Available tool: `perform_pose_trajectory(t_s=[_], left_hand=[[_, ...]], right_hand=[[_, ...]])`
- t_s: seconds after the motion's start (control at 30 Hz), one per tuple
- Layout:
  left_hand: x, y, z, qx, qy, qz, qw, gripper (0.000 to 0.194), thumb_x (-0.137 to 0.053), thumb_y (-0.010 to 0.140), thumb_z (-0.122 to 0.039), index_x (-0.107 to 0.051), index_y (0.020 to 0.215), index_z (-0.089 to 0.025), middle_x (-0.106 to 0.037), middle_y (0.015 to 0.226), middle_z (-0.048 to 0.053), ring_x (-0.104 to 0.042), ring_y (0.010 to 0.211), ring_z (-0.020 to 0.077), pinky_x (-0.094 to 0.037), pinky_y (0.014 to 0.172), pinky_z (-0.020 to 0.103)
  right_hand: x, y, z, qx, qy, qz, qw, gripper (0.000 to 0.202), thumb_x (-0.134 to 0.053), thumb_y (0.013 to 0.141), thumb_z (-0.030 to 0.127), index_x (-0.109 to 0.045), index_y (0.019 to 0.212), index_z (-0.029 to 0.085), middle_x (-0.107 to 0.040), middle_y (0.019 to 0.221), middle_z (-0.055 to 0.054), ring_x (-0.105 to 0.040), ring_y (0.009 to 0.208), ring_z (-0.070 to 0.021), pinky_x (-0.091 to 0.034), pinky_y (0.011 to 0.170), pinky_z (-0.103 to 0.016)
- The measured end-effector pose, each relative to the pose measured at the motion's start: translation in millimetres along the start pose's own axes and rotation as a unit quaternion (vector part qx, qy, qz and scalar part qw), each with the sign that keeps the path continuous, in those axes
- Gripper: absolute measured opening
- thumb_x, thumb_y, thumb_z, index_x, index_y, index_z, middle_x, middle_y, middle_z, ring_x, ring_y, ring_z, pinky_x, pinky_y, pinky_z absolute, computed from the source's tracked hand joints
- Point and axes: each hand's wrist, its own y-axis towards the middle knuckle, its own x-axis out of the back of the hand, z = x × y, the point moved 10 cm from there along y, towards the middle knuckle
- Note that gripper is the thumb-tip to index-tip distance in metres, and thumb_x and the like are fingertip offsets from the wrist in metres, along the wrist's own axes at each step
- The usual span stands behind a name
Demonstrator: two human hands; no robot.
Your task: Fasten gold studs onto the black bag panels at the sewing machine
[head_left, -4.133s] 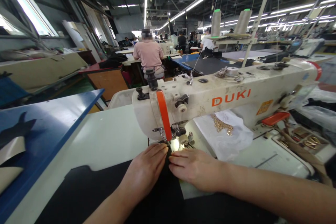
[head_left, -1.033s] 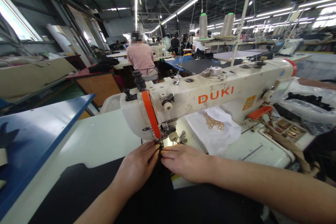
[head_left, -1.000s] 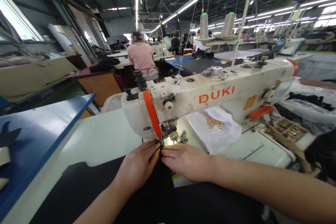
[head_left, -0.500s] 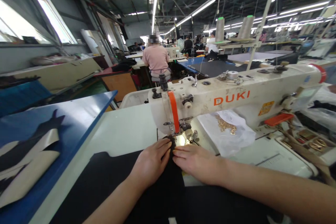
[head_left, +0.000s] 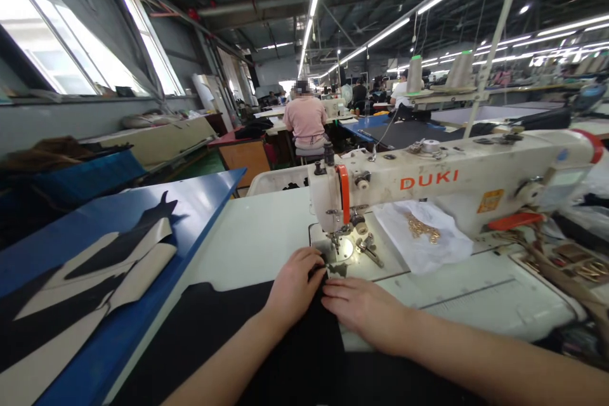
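A large piece of black fabric [head_left: 228, 330] lies across the pale sewing table, its near part hanging toward me. My left hand [head_left: 295, 285] grips the fabric's far end, fingers curled with the thumb against them. From the other side, my right hand [head_left: 364, 311] holds the same narrow strip, its fingers pressed together and its thumb hidden. Both sets of fingertips nearly meet, just in front of the needle plate. A white sewing machine [head_left: 428, 177] stands beyond them. Its presser foot [head_left: 337, 244] shows above the lit plate, apart from the fabric.
A white plastic bag [head_left: 442, 247] with gold metal rings lies under the machine arm. To the left, a blue table [head_left: 200, 206] carries black and cream cut pieces [head_left: 143, 266]. An organizer with gold rings [head_left: 592, 269] sits at right. A person in pink [head_left: 305, 119] sits ahead.
Both hands have drawn the fabric back from the presser foot toward me, uncovering the needle plate. My view has shifted left and up.
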Motion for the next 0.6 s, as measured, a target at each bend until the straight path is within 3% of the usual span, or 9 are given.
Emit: perform_pose_trajectory(t_s=[0.13, 0.23, 0.33, 0.4, 0.47, 0.5, 0.53, 0.6], left_hand=[[-5.8, 4.8, -4.7, 0.021, -0.006, -0.002, 1.0, 0.014, -0.056, 0.078, -0.009, -0.065, 0.077, -0.02, -0.068, 0.094, 0.004, -0.063, 0.093, 0.0185, -0.054, 0.086, 0.035], [13.7, -9.5, 6.0, 0.065, 0.018, -0.021, 0.998, 0.019, -0.06, 0.079, -0.017, -0.065, 0.097, -0.02, -0.068, 0.107, 0.006, -0.062, 0.102, 0.0189, -0.051, 0.093, 0.035], [68.3, -46.9, 41.9, 0.157, 0.054, -0.044, 0.985, 0.036, -0.059, 0.081, -0.031, -0.059, 0.114, -0.016, -0.064, 0.118, 0.011, -0.059, 0.11, 0.0236, -0.047, 0.097, 0.041], [116.3, -87.2, 78.2, 0.269, 0.086, -0.042, 0.958, 0.036, -0.056, 0.081, -0.038, -0.062, 0.11, -0.018, -0.065, 0.117, 0.01, -0.059, 0.109, 0.0266, -0.047, 0.094, 0.043], [161.6, -135.1, 111.9, 0.4, 0.123, -0.027, 0.908, 0.034, -0.052, 0.08, -0.042, -0.066, 0.1, -0.019, -0.07, 0.102, 0.009, -0.065, 0.095, 0.0281, -0.051, 0.083, 0.042], [179.5, -151.7, 118.7, 0.421, 0.13, -0.026, 0.897, 0.032, -0.05, 0.079, -0.041, -0.068, 0.092, -0.018, -0.072, 0.093, 0.009, -0.066, 0.089, 0.0287, -0.051, 0.078, 0.042], [190.3, -165.8, 123.8, 0.442, 0.129, -0.012, 0.888, 0.03, -0.049, 0.079, -0.041, -0.069, 0.085, -0.018, -0.072, 0.086, 0.007, -0.067, 0.083, 0.0284, -0.052, 0.074, 0.041], [191.9, -181.9, 125.3, 0.457, 0.1, 0.04, 0.883, 0.028, -0.051, 0.076, -0.041, -0.069, 0.08, -0.019, -0.072, 0.078, 0.005, -0.067, 0.078, 0.0271, -0.051, 0.071, 0.038]], right_hand=[[6.3, -1.5, -3.8, -0.026, 0.056, -0.017, 0.998, 0.023, -0.052, 0.088, 0.015, -0.064, 0.108, 0.013, -0.066, 0.113, -0.01, -0.057, 0.111, -0.0184, -0.043, 0.101, -0.032], [14.0, -6.7, -2.2, -0.026, 0.068, -0.041, 0.997, 0.027, -0.05, 0.087, 0.013, -0.065, 0.109, 0.014, -0.066, 0.113, -0.011, -0.058, 0.111, -0.0202, -0.046, 0.098, -0.035], [22.3, -12.2, -1.8, -0.02, 0.047, -0.069, 0.996, 0.029, -0.048, 0.087, 0.013, -0.065, 0.11, 0.015, -0.066, 0.113, -0.011, -0.06, 0.107, -0.0234, -0.05, 0.093, -0.039], [28.0, -15.2, -2.2, -0.019, 0.034, -0.094, 0.995, 0.028, -0.048, 0.087, 0.013, -0.066, 0.108, 0.017, -0.067, 0.109, -0.011, -0.063, 0.101, -0.0238, -0.053, 0.088, -0.04], [31.4, -17.6, -2.3, -0.019, 0.032, -0.115, 0.993, 0.028, -0.046, 0.088, 0.014, -0.067, 0.106, 0.018, -0.068, 0.106, -0.011, -0.064, 0.096, -0.0229, -0.055, 0.084, -0.038], [31.9, -18.7, -2.7, -0.021, 0.035, -0.123, 0.992, 0.029, -0.045, 0.088, 0.014, -0.067, 0.105, 0.019, -0.068, 0.106, -0.011, -0.064, 0.095, -0.0223, -0.056, 0.083, -0.037], [32.1, -20.0, -3.3, -0.023, 0.04, -0.131, 0.99, 0.029, -0.044, 0.089, 0.014, -0.067, 0.105, 0.019, -0.068, 0.106, -0.011, -0.065, 0.095, -0.0216, -0.056, 0.083, -0.036], [31.7, -23.0, -4.9, -0.026, 0.053, -0.146, 0.988, 0.029, -0.043, 0.089, 0.016, -0.067, 0.107, 0.021, -0.067, 0.107, -0.01, -0.065, 0.097, -0.0202, -0.056, 0.084, -0.034]])
